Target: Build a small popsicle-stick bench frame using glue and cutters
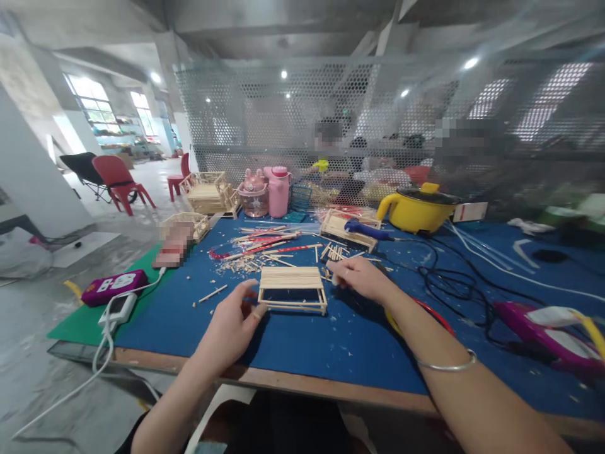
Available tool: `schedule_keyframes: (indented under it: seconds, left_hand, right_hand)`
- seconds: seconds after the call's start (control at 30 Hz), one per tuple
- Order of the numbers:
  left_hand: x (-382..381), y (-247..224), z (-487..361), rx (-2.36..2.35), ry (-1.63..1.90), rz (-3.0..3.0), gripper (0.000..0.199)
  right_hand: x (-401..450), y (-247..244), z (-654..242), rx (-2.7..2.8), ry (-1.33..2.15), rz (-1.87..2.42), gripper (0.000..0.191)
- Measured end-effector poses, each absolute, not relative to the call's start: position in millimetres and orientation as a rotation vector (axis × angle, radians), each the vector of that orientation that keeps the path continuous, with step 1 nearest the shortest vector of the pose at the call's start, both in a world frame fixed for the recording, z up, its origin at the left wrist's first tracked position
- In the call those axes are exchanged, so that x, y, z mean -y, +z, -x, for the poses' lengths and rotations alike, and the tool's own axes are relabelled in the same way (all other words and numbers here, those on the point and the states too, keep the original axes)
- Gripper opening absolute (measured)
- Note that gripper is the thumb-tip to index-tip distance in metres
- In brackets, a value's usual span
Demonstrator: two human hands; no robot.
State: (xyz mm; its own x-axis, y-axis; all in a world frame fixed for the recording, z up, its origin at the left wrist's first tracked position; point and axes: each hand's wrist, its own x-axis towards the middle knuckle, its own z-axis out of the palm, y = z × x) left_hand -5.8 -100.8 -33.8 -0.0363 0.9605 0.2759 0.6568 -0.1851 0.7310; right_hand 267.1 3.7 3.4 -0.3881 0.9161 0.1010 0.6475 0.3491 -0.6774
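A small frame (290, 277) built of thin wooden sticks, its top slatted like a little bench, stands on the blue table surface in front of me. At its left end is my left hand (234, 318), with curled fingers at the upper corner and the thumb at the lower one, gripping it. My right hand (362, 277) is just beyond the frame's right end, fingers bent together and pointing down; what they pinch, if anything, is hidden. Short cut sticks (336, 253) lie close to its fingertips. A blue glue gun (366, 229) rests behind, against another stick frame (347, 226).
Loose sticks (278, 258) and crumbs are scattered behind the frame. A yellow pot (416, 211), pink bottle (278, 192) and larger stick model (210, 192) line the back. Black cables (439, 271) tangle at right. A purple box (115, 287) and a phone (174, 244) are left. People sit behind the mesh screen (265, 120).
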Motion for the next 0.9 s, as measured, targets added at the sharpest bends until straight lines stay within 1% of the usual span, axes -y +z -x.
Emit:
schedule_keyframes:
  seconds: [0.07,0.13,0.17,0.23,0.33,0.43,0.5,0.57,0.67,0.73,0.77,0.83,0.9]
  left_hand:
    - [89.6,-20.7,18.3,-1.704,1.106,-1.872,0.04]
    - [66.3,-5.7,29.5,-1.811,1.141,-2.005,0.033]
    - [50.7,1.1,32.7,-1.866,1.107,-2.115,0.029]
    - [16.1,10.2,32.0,-1.926,0.881,-2.305,0.028]
    - [-27.3,9.2,16.8,-1.82,0.749,-2.398,0.016]
    - [-47.1,-2.5,3.4,-1.787,0.711,-2.424,0.008]
    - [-50.7,-8.8,4.4,-1.811,0.728,-2.421,0.011]
    - [-51.4,-10.2,13.0,-1.866,0.782,-2.404,0.016]
    - [-46.8,-3.4,27.5,-1.982,0.918,-2.361,0.024]
    - [-36.0,3.6,28.1,-1.983,1.048,-2.323,0.029]
    - [-27.6,6.8,23.9,-1.927,1.112,-2.306,0.029]
    - [-6.4,11.7,7.7,-1.572,1.25,-2.223,0.028]
    - [16.6,14.9,-14.1,-1.286,1.19,-2.23,0.026]
  right_hand:
    - [-8.9,5.0,-275.3,2.078,0.615,1.394,0.055]
    - [-12.9,5.5,-281.0,2.05,0.454,1.446,0.056]
    - [-14.2,5.1,-282.4,2.054,0.385,1.467,0.056]
    - [-15.6,2.9,-283.0,2.086,0.294,1.485,0.055]
    - [-15.0,-1.5,-280.4,2.141,0.249,1.489,0.051]
    - [-12.9,-4.1,-277.5,2.183,0.286,1.514,0.043]
    - [-12.1,-4.2,-276.7,2.185,0.3,1.526,0.039]
    - [-12.2,-3.2,-276.9,2.152,0.272,1.532,0.04]
    - [-11.4,-0.1,-276.0,1.981,0.223,1.484,0.039]
    - [-6.9,2.9,-271.1,1.853,0.253,1.394,0.036]
    - [-2.7,4.6,-266.5,1.817,0.298,1.332,0.034]
    - [9.2,8.2,-253.7,1.797,0.437,1.175,0.034]
    - [23.5,11.3,-238.7,1.799,0.594,1.006,0.034]
